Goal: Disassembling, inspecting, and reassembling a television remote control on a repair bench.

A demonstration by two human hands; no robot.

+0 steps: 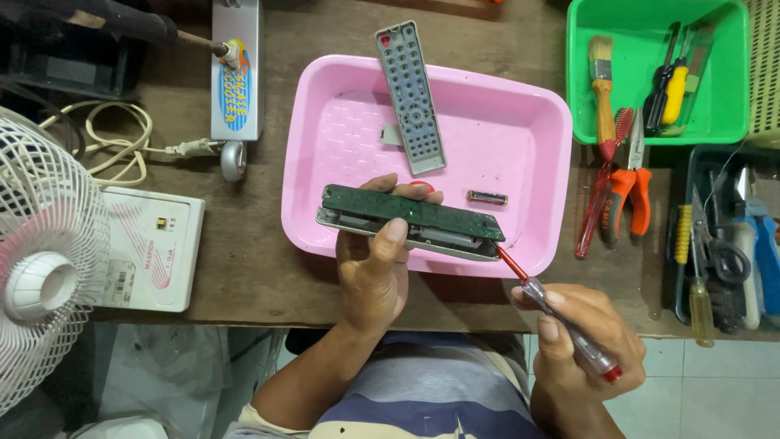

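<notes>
My left hand (372, 268) grips an opened remote control body (410, 228), its green circuit board (414, 214) facing up, over the near edge of a pink tray (325, 122). My right hand (581, 341) holds a red clear-handled screwdriver (561, 321); its tip touches the right end of the remote body. A grey rubber keypad cover (411, 97) leans on the tray's far rim. A small battery (487, 197) lies inside the tray.
A green bin (735, 122) at the back right holds a brush and screwdrivers. Orange-handled pliers (632, 191) and a red screwdriver (597, 195) lie beside it, near a dark tool box (699, 162). A white fan (41, 268), a white box (154, 244) and a cable are at left.
</notes>
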